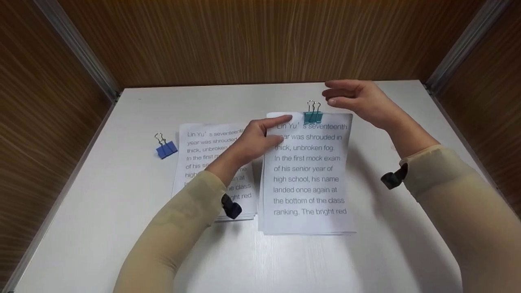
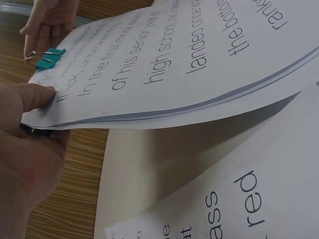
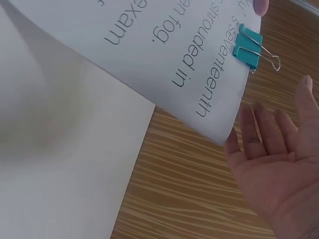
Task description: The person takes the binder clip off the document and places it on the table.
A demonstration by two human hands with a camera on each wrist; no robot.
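Observation:
A stack of printed sheets (image 1: pixel 309 175) is raised off the table, a teal binder clip (image 1: pixel 313 117) on its top edge with both wire handles standing up. My left hand (image 1: pixel 260 140) pinches the stack near its upper left corner; the left wrist view has the thumb on the front and the other fingers behind the paper. To the right of the clip is my right hand (image 1: pixel 362 99), its fingers extended and holding nothing. In the right wrist view the right hand (image 3: pixel 274 164) is beside the stack's corner; whether a fingertip touches it I cannot tell.
A second stack of printed sheets (image 1: pixel 215 171) lies on the white table (image 1: pixel 101 228) at left, partly under my left forearm. Left of it lies a blue binder clip (image 1: pixel 167 150). Wood-grain panels (image 1: pixel 260 44) stand around the back and sides.

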